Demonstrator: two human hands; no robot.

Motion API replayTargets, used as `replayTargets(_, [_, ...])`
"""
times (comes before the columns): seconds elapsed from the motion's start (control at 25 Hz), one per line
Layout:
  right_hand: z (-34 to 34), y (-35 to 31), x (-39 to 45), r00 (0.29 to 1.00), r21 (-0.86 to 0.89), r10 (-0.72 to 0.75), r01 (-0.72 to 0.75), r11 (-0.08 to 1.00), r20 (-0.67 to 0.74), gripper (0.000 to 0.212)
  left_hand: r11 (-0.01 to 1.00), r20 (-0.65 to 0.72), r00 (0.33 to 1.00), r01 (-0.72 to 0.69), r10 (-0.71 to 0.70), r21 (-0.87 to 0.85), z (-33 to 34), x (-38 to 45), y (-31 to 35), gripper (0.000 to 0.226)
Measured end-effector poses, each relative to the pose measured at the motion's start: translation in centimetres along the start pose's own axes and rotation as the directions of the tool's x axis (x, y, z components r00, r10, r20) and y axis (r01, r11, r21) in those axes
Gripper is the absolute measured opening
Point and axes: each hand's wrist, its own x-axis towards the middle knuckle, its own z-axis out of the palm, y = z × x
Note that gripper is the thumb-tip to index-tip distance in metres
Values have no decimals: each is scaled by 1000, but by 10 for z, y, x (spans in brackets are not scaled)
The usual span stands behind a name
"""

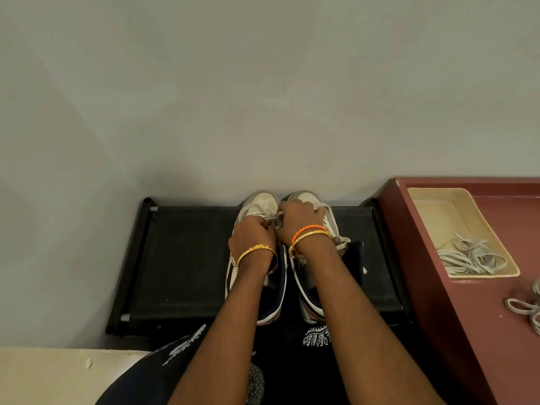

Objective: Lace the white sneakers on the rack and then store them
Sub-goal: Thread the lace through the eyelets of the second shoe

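Lacing in progress: both hands at toe end of 2 white sneakers on black rack. L hand and R hand curl on a lace betw. shoes. Shoes run toe-away, heel near; no readable brand. Spare laces in tray, R surface.

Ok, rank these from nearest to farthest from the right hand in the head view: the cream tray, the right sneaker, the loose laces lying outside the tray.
1. Right sneaker: directly under the right hand, touching it.
2. Cream tray: off to the right on the maroon surface, holding a bundle of laces.
3. Loose laces: farthest right, at the picture's edge, nearer the person than the tray.
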Motion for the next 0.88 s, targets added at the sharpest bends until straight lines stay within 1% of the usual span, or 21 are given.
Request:
replayTargets(0.08, [6, 0, 9, 999, -23, 45, -45, 999, 5, 28, 1000, 2, 1000, 1, -1, -2, 0, 0, 0, 22])
replayTargets(0.12, [7, 1, 13, 999, -10, 45, -44, 999, 15, 25, 1000, 2, 1000, 2, -2, 1, 0, 0, -1, 22])
replayTargets(0.2, [10, 7, 16, 1000, 52, 6, -6, 999, 7, 18, 1000, -2, 1000, -3, 3, 8, 0, 2, -2, 21])
replayTargets(0.32, [12, 11, 19, 1000, 148, 1, 4, 989, -32, 20, 1000, 2, 1000, -4, 4, 23, 2, 2, -3, 21])
replayTargets(0.44, [5, 10, 15, 996, 152, 91, -87, 985, -22, 26, 999, -16, 1000, 8, -7, 32, 4, 3, -2, 20])
replayTargets(0.48, [-2, 12, 12, 993, 180, 122, -120, 976, 2, 26, 999, -22, 1000, 16, -16, 32, 5, 4, -2, 19])
replayTargets(0.56, [-29, 17, -1, 989, 306, 142, -145, 941, 33, 21, 999, -22, 999, 30, -29, 32, 6, 5, -2, 18])
replayTargets(0.64, [-71, 21, -23, 994, 436, 107, -102, 894, 13, 14, 999, -22, 999, 26, -25, 46, 6, 6, -3, 18])
replayTargets(0.68, [-95, 22, -40, 997, 467, 72, -62, 882, -4, 11, 998, -22, 1000, 23, -22, 52, 6, 6, -3, 17])
replayTargets(0.8, [-160, 24, -100, 996, 540, -28, 71, 839, -87, 16, 998, -10, 1000, 24, -24, 49, 5, 6, -3, 17])
replayTargets(0.88, [-180, 29, -124, 985, 596, -49, 139, 791, -165, 18, 999, 0, 1000, 25, -25, 48, 5, 7, -3, 17])
